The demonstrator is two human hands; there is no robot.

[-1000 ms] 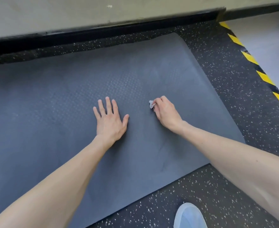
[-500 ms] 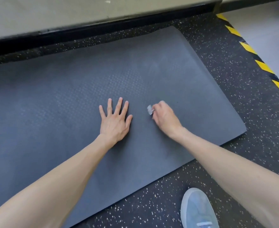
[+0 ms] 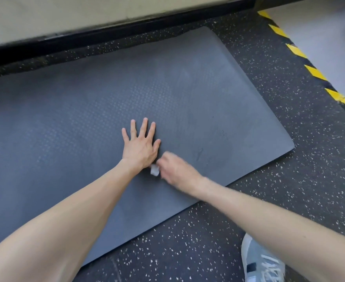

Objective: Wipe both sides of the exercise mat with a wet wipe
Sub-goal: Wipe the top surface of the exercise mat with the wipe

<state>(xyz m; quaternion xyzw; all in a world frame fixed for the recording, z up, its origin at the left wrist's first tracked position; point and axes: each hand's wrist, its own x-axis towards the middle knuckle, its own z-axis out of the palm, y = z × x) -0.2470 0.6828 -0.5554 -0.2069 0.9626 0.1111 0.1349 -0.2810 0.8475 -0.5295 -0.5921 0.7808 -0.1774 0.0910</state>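
Observation:
A dark grey exercise mat (image 3: 208,102) lies flat on the speckled rubber floor, its right end in view and its left end cut off by the frame. My left hand (image 3: 140,146) presses flat on the mat with fingers spread. Just beside its heel, my right hand (image 3: 176,169) grips a small crumpled white wet wipe (image 3: 154,171) against the mat near the front edge. The right hand is motion-blurred.
A black baseboard and pale wall (image 3: 106,31) run along the far side of the mat. Yellow-black hazard tape (image 3: 314,72) borders the floor at the right. My grey shoe (image 3: 263,263) stands on the speckled floor at the bottom right.
My right hand has swept the wipe toward me and to the left, ending next to the left wrist. The left hand stays planted on the mat.

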